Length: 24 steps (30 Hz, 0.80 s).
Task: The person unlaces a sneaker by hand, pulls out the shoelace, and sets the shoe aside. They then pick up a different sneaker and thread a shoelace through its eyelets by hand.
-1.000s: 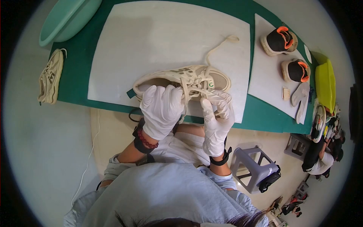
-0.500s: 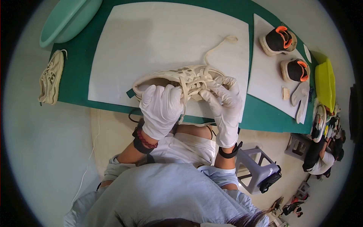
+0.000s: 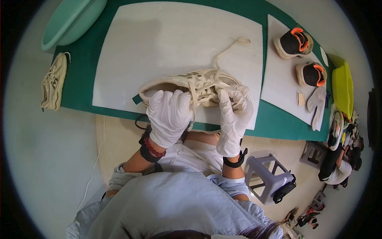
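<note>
A cream sneaker (image 3: 201,74) lies on the white board, its toe to the right and its opening to the left. My left hand (image 3: 169,117), in a white glove, is closed round the near side of the collar. Also gloved, my right hand (image 3: 235,115) pinches at the shoelace (image 3: 205,86) over the front part of the sneaker, and its fingertips partly hide the lace. One long lace end trails across the board beyond the shoe; another loop hangs down between my hands.
The white board (image 3: 179,40) covers much of the green table (image 3: 79,79). A matching sneaker (image 3: 54,83) rests at the left edge, below a green basin (image 3: 73,24). At right are black-and-orange shoes (image 3: 311,74), insoles (image 3: 316,101), a yellow tub (image 3: 342,85), a stool (image 3: 268,175) and another person (image 3: 342,171).
My right hand has shifted slightly and its fingers have drawn closer together at the lace. My left hand and the sneaker have stayed nearly still.
</note>
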Each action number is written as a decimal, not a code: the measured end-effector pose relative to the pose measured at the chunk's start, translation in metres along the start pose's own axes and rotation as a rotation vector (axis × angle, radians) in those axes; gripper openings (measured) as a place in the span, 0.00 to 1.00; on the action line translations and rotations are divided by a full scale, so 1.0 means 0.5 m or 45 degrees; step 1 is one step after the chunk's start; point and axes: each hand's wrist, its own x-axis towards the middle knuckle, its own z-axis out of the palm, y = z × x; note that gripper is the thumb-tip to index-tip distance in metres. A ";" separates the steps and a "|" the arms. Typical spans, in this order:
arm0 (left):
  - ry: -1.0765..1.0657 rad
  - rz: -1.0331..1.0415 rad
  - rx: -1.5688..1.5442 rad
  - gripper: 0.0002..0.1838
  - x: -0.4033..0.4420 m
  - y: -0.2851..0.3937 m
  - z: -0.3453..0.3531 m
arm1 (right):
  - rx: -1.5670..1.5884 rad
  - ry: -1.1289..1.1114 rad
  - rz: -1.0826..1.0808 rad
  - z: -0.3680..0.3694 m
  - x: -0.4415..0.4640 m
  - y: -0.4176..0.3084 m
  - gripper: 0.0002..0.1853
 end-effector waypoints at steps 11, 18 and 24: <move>0.010 0.008 -0.002 0.07 0.000 -0.001 0.002 | -0.075 0.115 -0.153 0.023 -0.032 0.019 0.09; -0.008 0.001 -0.009 0.08 0.000 0.001 -0.001 | 0.066 0.092 -0.059 0.016 -0.032 0.019 0.08; 0.005 -0.007 0.002 0.08 -0.001 0.002 0.002 | 0.036 0.068 -0.109 0.011 -0.031 0.019 0.07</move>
